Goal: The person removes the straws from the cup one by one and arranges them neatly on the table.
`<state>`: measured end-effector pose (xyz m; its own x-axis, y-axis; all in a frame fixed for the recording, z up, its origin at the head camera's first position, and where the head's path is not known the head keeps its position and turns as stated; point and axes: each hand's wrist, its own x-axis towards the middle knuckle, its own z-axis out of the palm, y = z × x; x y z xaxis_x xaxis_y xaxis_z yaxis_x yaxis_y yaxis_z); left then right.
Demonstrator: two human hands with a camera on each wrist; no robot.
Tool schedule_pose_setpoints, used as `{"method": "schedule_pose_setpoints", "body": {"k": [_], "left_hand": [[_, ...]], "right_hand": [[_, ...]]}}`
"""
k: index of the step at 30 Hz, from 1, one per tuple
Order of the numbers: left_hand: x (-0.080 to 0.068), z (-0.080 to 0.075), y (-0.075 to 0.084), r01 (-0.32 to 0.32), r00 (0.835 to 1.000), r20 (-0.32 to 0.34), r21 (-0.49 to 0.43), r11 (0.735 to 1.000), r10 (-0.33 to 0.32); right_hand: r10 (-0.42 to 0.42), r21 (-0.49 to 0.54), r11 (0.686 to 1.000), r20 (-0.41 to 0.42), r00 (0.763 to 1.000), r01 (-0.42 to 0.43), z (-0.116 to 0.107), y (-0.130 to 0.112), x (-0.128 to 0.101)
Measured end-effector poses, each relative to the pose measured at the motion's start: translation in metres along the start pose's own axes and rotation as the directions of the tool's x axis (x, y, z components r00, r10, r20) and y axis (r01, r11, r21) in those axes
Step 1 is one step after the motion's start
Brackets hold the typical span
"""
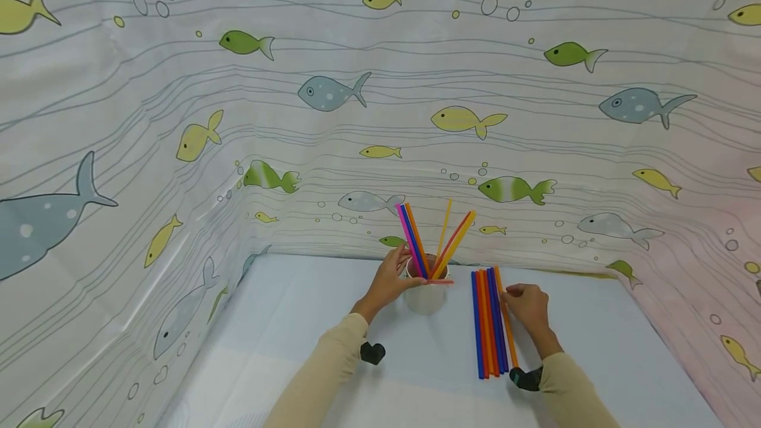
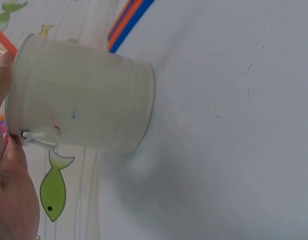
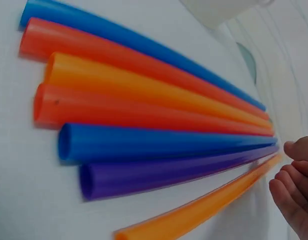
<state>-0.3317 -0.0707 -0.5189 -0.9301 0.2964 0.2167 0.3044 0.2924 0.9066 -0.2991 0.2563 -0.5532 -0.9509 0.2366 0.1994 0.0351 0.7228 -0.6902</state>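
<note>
Seven straws [image 1: 491,322] lie side by side on the pale blue table [image 1: 309,322] just right of the head view's centre: blue, red, orange, red, blue, purple, and an orange one slightly apart. Our right hand [image 1: 528,306] has its curled fingertips [image 3: 289,192] at the far end of that outer orange straw [image 3: 204,210]; we cannot tell whether they pinch it. Our left hand [image 1: 389,279] grips the white cup [image 2: 81,97] near its rim, at centre frame, with several straws standing in it.
</note>
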Motion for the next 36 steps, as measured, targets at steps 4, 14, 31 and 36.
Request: {"method": "schedule_pose_setpoints", "body": {"k": [4, 14, 31, 36], "left_hand": [[0.000, 0.001, 0.000, 0.000, 1.000, -0.003, -0.006, 1.000, 0.000], [-0.001, 0.001, 0.001, -0.004, 1.000, -0.006, -0.001, 1.000, 0.004], [-0.001, 0.002, 0.002, 0.004, 1.000, -0.007, -0.012, 1.000, -0.004], [-0.001, 0.001, 0.004, -0.005, 1.000, -0.008, -0.006, 1.000, 0.005]], "right_hand": [[-0.055, 0.015, 0.998, -0.034, 0.998, 0.056, -0.005, -0.016, 0.005], [-0.157, 0.126, 0.979, -0.019, 0.987, 0.158, -0.005, -0.068, 0.005], [-0.327, 0.254, 0.913, -0.007, 0.945, 0.318, 0.012, -0.145, -0.008], [-0.330, 0.284, 0.906, 0.005, 0.944, 0.315, 0.020, -0.162, -0.006]]}}
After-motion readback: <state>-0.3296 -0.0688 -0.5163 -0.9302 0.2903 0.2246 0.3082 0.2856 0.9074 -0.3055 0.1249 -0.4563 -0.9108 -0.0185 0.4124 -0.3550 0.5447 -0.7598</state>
